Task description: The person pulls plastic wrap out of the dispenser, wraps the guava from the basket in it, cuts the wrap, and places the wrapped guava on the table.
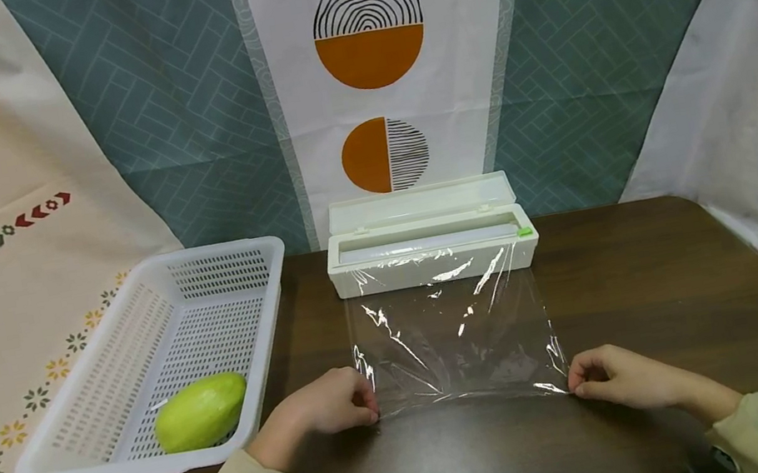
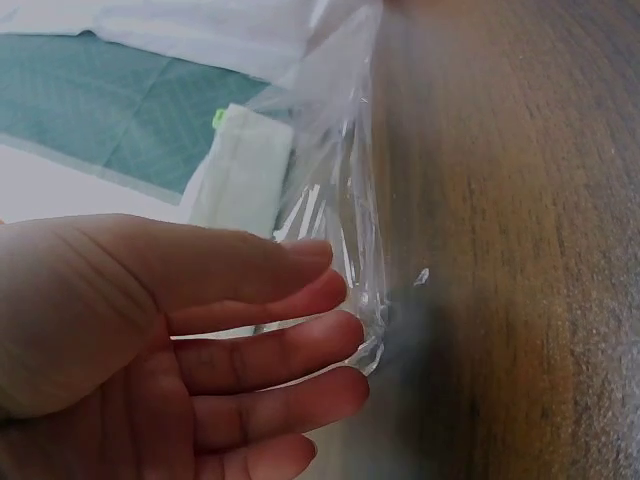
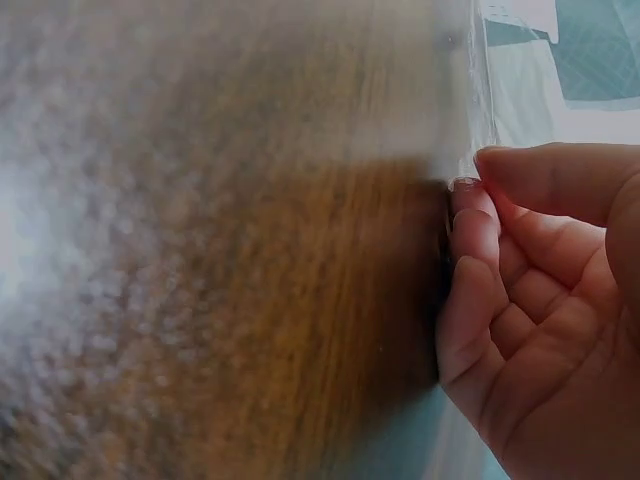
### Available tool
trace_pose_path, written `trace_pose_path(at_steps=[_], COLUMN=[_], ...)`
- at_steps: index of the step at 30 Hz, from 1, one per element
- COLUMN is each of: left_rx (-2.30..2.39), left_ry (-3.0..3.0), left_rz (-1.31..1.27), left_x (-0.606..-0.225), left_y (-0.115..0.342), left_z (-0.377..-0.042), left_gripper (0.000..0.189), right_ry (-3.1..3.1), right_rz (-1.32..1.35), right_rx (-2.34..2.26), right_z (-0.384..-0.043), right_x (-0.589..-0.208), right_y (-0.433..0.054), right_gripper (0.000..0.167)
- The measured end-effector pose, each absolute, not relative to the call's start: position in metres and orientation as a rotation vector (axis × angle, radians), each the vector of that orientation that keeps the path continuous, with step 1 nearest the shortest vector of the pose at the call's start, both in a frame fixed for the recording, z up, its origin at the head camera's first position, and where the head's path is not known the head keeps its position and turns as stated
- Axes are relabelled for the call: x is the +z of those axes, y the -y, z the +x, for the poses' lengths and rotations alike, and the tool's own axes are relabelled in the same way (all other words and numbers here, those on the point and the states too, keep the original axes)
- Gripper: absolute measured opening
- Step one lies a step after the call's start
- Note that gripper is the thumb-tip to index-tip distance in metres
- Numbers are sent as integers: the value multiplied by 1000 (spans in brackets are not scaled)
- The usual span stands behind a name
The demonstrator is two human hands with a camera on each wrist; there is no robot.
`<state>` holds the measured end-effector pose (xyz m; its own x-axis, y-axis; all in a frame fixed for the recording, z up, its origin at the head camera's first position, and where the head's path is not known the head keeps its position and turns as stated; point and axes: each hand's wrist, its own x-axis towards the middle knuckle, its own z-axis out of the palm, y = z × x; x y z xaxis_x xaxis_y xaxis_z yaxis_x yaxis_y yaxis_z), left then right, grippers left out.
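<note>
A sheet of clear plastic wrap (image 1: 458,341) stretches from a white wrap dispenser box (image 1: 433,265), whose lid stands raised, toward the person. My left hand (image 1: 335,402) pinches the sheet's near left corner between thumb and index finger; in the left wrist view the other fingers lie loosely beside the wrap (image 2: 345,190). At the near right corner, my right hand (image 1: 620,377) pinches the film with thumb and fingertip, and the right wrist view shows its other fingers curled. A roll (image 1: 426,244) lies inside the box, with a small green piece (image 1: 524,231) at its right end.
To the left stands a white perforated basket (image 1: 268,323) holding a yellow-green mango-like fruit (image 1: 202,411). The dark wooden table (image 1: 621,270) runs back to patterned cloths (image 1: 183,76) hanging behind it.
</note>
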<state>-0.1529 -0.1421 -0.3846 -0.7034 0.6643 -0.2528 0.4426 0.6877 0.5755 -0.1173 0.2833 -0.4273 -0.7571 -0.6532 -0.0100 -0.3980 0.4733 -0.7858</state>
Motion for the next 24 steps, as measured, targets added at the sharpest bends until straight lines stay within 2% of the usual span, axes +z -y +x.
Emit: trace_pose_path(at_steps=[3,12,24], left_rx=[702,807,993], left_ry=[-2454,-2507,-2701], left_rz=[844,802,760], left_x=[-383,-377,-359], left_y=[142,142,150], left_z=[-153,-152,-148], left_gripper=[3,26,22], right_ry=[-2400,-2409,-2429], right_rz=[-888,-874,-868], right_rx=[-1171,-1172,-1177], right_z=[-117,-116,-114], right_x=[-427,-427,-429], right_y=[-283,-281,-280], right_gripper=[5,5,6])
